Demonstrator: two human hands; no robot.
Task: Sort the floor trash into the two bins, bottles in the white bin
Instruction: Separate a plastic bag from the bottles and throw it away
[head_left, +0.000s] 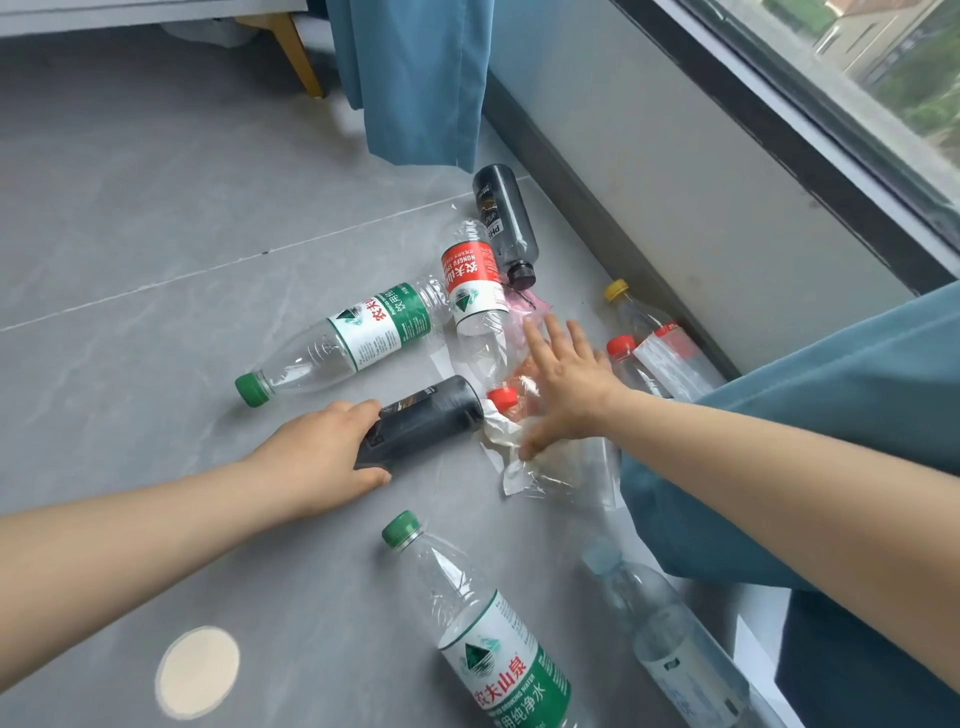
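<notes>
— What is the left hand (317, 457) doing?
— It is gripping the black bottle (431, 418), which is lying on the grey floor (156, 234).
— And the right hand (566, 384)?
— It is touching, fingers spread, the crumpled clear wrappers (561, 467) beside that bottle.

Both bare forearms reach forward and down from the near edge of the view, the left from the lower left, the right from the right side, and the hands lie close together.

The left hand (322, 452) is curled round the near end of a dark bottle (431, 418): its fingers wrap over the top and its thumb lies underneath.

Just right of it, the right hand (566, 384) is palm down with its fingers (540, 338) straight, spread and pointing away. Its thumb angles back toward the person, and the tip touches a crumpled clear wrapper (556, 467).
</notes>
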